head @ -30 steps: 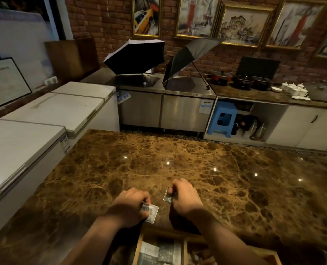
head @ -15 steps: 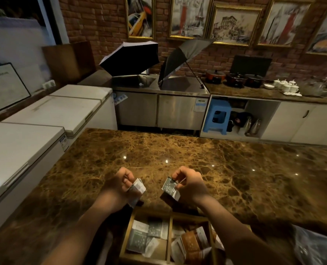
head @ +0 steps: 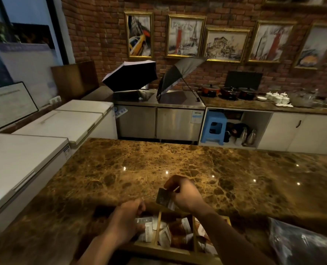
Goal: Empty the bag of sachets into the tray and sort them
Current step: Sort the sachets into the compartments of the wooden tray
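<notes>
A wooden tray (head: 157,229) with dividers lies on the marble counter at the bottom centre. Its left compartment holds white sachets (head: 146,229), its middle one brown and white sachets (head: 178,233). My left hand (head: 127,220) reaches down over the left compartment, fingers among the white sachets; whether it grips one is hidden. My right hand (head: 185,194) hovers above the tray's far edge and pinches a dark sachet (head: 162,196). A clear plastic bag (head: 300,243) lies crumpled at the bottom right.
The brown marble counter (head: 178,169) stretches ahead of the tray. White chest freezers (head: 25,150) line the left side. Behind stand steel cabinets with two open umbrellas (head: 132,75), pots, cups and a blue stool (head: 213,129).
My left hand has dropped from in front of the tray down into the left compartment with its white sachet. My right hand stays raised with the dark sachet.
</notes>
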Available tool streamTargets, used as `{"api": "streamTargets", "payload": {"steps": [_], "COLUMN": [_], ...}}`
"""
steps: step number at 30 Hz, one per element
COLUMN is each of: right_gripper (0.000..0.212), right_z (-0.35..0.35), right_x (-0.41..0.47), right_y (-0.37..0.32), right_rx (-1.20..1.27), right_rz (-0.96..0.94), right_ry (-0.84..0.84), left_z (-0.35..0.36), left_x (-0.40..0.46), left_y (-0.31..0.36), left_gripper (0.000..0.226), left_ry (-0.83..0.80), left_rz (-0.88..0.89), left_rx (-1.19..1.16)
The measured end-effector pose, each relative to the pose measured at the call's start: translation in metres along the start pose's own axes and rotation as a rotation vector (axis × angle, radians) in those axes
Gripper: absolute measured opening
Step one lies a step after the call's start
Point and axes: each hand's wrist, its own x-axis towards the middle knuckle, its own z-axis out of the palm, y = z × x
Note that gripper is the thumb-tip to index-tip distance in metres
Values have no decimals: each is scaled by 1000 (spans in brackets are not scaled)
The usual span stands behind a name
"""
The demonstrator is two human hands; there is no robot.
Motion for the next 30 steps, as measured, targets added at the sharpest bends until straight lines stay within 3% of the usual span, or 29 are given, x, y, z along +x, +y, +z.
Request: {"api": "streamTargets", "payload": {"steps": [5,9,12,15,22,27,30], "right_gripper": [25,23,29,24,21,31,25], "right_z": [-12,-3,-7,-25,-58,-64,-56], "right_x": [-24,-41,-42,-47,-87,-107,-113], "right_y": [-12,-21,-16,-7,42,50,57], "right_rx": [83,-51,-275,-317,-432,-545,-596], "right_rz": [27,-69,-115,-102,-118,-52,-99], "right_ry": [-91,-188,-125,-37,35,-142,-246], "left_z": [-6,-14,-27,-34,-10,17,29], "left_x": [-9,-18,-22,-24,-30,-29,-31], "left_y": [17,16,13,22,59,73,75], "left_gripper": [32,23,20,23,19,27,33], "left_ry": [167,275,303,351,88,-89,-181], "left_rz": [13,7,36,94,290,370,374], "left_rx": [6,-48,-49,-15,179,243,281]}}
